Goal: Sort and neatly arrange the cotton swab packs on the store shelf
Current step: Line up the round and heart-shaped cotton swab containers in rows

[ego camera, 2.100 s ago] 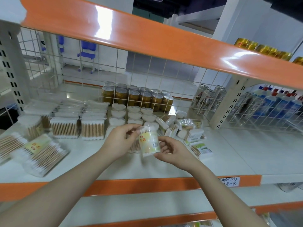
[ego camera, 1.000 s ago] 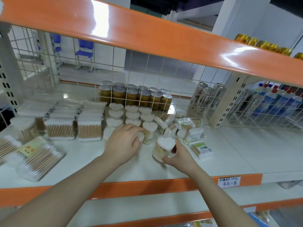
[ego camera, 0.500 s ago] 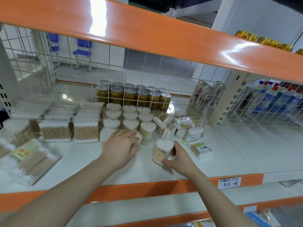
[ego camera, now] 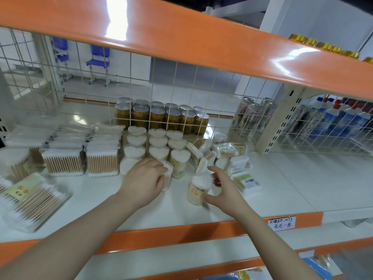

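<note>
Since the earlier frame the right hand (ego camera: pixel 224 190) had loosened — before it held the heart tub (ego camera: pixel 198 187) close, now its fingers were spread, and only the thumb seemed to touch the tub low at the front. The tub stood upright on the shelf (ego camera: pixel 282 190), a little apart from the block of heart tubs (ego camera: pixel 156 144) behind it. The left hand (ego camera: pixel 144 178) had stayed where it was, fingers curled over another tub (ego camera: pixel 167 175) at the front of the block, just beside its neighbour.

The step in hand looked like filling the front row — one tub being pressed into line, one waiting. The next move probably called for sliding the loose tub back and left into the gap beside the front tubs, kept upright. The mixed packs (ego camera: pixel 232 156) at the right were not yet sorted.
</note>
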`<state>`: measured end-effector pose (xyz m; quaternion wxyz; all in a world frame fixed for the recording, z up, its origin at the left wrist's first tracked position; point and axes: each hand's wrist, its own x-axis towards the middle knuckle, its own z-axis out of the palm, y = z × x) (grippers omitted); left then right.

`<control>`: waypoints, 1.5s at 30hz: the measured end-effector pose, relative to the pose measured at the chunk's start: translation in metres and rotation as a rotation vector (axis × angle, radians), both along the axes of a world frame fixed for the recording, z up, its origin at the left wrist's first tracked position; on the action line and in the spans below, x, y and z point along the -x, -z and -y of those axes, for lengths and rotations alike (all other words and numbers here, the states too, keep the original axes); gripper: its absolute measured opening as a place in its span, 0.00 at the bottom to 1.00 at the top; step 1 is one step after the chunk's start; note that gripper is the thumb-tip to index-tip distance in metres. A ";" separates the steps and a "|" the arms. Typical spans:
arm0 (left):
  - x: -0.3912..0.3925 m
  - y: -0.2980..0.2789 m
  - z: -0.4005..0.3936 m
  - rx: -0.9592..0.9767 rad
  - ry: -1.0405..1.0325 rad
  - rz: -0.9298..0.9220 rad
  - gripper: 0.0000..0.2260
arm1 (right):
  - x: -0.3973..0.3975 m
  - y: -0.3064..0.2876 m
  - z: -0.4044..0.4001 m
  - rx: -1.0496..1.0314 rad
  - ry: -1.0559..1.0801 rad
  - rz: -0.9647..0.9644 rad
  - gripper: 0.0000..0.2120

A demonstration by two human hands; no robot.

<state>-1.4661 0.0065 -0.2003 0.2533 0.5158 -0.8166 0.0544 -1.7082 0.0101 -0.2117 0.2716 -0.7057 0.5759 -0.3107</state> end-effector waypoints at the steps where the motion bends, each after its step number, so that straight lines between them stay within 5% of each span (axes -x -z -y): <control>1: 0.000 0.000 0.000 0.002 0.001 -0.006 0.18 | 0.001 -0.002 -0.001 0.016 -0.005 -0.013 0.35; 20: -0.004 0.006 0.001 -0.014 0.038 -0.054 0.14 | -0.013 -0.004 0.003 0.369 -0.053 -0.303 0.16; 39: -0.004 0.003 0.004 0.020 0.028 0.017 0.05 | -0.046 -0.002 0.025 0.376 -0.070 -0.290 0.14; 45: 0.000 -0.002 0.001 0.018 0.002 0.028 0.15 | -0.048 0.000 0.026 0.378 -0.058 -0.257 0.15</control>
